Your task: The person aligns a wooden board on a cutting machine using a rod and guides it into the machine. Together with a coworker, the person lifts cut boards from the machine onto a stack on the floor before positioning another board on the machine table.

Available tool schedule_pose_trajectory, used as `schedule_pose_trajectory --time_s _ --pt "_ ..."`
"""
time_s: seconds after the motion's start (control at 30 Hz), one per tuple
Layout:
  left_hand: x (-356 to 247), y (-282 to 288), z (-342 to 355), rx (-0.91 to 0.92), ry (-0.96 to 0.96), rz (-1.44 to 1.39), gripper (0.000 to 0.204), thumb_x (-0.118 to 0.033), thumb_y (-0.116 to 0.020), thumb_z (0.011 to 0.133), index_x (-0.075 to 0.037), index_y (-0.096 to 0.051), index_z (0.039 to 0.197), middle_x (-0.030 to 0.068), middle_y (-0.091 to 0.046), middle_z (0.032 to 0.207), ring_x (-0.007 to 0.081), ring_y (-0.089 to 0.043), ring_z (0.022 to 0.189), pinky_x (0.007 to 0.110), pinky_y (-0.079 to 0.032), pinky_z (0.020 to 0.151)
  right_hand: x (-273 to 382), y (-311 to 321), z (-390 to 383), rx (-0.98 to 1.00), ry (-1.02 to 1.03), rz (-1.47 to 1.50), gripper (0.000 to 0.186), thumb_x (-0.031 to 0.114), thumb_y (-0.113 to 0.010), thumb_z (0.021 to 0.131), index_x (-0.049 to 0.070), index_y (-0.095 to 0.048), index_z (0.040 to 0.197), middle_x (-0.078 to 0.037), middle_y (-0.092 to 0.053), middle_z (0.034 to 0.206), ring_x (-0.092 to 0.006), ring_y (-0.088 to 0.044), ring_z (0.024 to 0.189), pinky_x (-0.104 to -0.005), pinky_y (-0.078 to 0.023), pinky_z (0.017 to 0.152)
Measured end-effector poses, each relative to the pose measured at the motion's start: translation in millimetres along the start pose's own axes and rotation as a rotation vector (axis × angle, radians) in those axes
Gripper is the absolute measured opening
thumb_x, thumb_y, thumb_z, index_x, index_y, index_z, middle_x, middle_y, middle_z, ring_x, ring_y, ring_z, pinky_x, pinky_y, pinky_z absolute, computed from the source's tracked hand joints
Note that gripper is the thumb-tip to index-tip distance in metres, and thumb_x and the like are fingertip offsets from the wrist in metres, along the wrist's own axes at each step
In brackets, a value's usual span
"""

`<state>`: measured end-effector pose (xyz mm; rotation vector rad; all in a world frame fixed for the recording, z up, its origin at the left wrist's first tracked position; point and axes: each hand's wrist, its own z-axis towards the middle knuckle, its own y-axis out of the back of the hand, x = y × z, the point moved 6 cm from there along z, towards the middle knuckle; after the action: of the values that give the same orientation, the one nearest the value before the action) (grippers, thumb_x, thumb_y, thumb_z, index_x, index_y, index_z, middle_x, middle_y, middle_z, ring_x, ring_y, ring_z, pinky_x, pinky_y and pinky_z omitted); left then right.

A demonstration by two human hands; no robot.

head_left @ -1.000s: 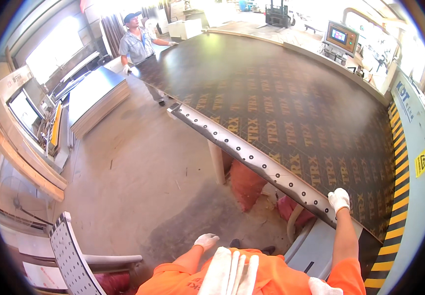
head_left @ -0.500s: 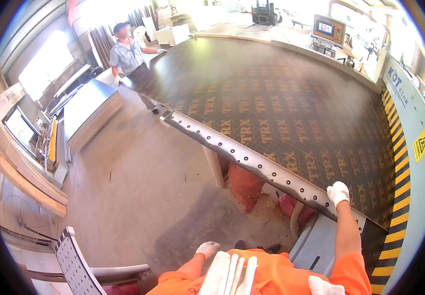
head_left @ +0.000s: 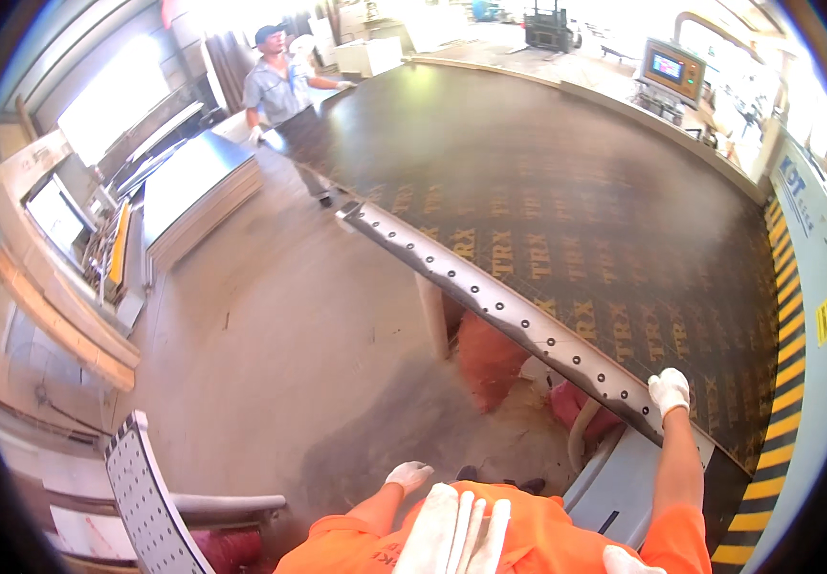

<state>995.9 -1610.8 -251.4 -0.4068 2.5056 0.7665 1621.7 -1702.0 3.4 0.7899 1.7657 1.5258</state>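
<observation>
A large dark brown sheet (head_left: 547,172) with rows of yellowish lettering, like film-faced plywood, lies flat on a machine table. Its near edge runs along a long pale metal support (head_left: 499,304) dotted with round black-ringed holes. My right hand (head_left: 669,390), in a white glove, is closed at the sheet's near right edge, over the support; its fingertips are partly hidden. Low beside my body, my left hand (head_left: 410,475), also white-gloved, hangs with its fingers stretched out and holds nothing. Off-white glove-like fabric (head_left: 452,536) hangs at the front of my orange shirt.
A co-worker (head_left: 279,91) in grey stands at the sheet's far left. Yellow-black striping (head_left: 788,383) edges the grey machine body (head_left: 820,258) on the right. A control screen (head_left: 672,67) stands behind. Stacked boards (head_left: 205,187) lie left; another perforated support (head_left: 150,497) stands near left.
My view has shifted slightly, so most of the scene sits further right. My right hand stays at the sheet's edge, and my left hand still hangs low. The sheet shows no clear movement on the table.
</observation>
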Motion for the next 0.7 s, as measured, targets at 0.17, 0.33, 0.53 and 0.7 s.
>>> schedule_pose_trajectory --time_s 0.17,0.33,0.53,0.7 --pt "15 -6 6 0.016 0.058 -0.032 0.060 -0.049 -0.054 0.097 -0.009 -0.069 0.139 0.0198 -0.066 0.143 0.0384 -0.058 0.138 0.044 -0.044 0.116 12 6 0 -0.007 0.026 -0.011 0.040 0.031 -0.059 0.087 -0.003 -0.079 0.095 -0.031 -0.073 0.108 -0.0455 -0.070 0.108 -0.0514 -0.056 0.096" --pt "8 -8 2 0.021 0.048 -0.044 0.060 -0.049 -0.053 0.097 -0.008 -0.069 0.139 0.0192 -0.065 0.144 0.0378 -0.058 0.139 0.043 -0.044 0.116 11 10 -2 0.008 0.024 -0.041 0.040 0.033 -0.061 0.092 -0.002 -0.080 0.099 -0.030 -0.074 0.110 -0.0440 -0.072 0.108 -0.0505 -0.058 0.096" --pt "11 -11 2 0.017 0.044 -0.039 0.060 -0.049 -0.053 0.097 -0.009 -0.070 0.139 0.0183 -0.066 0.143 0.0375 -0.059 0.137 0.043 -0.044 0.116 11 8 1 0.010 0.048 -0.072 0.041 0.034 -0.060 0.093 -0.001 -0.080 0.098 -0.029 -0.075 0.109 -0.0433 -0.072 0.107 -0.0505 -0.058 0.095" --pt "8 -17 1 0.029 0.076 -0.041 0.059 -0.049 -0.053 0.097 -0.010 -0.070 0.138 0.0181 -0.067 0.143 0.0371 -0.059 0.137 0.043 -0.045 0.115 1 3 7 0.004 0.069 -0.062 0.040 0.033 -0.059 0.093 -0.001 -0.080 0.096 -0.028 -0.075 0.109 -0.0428 -0.072 0.107 -0.0501 -0.057 0.096"
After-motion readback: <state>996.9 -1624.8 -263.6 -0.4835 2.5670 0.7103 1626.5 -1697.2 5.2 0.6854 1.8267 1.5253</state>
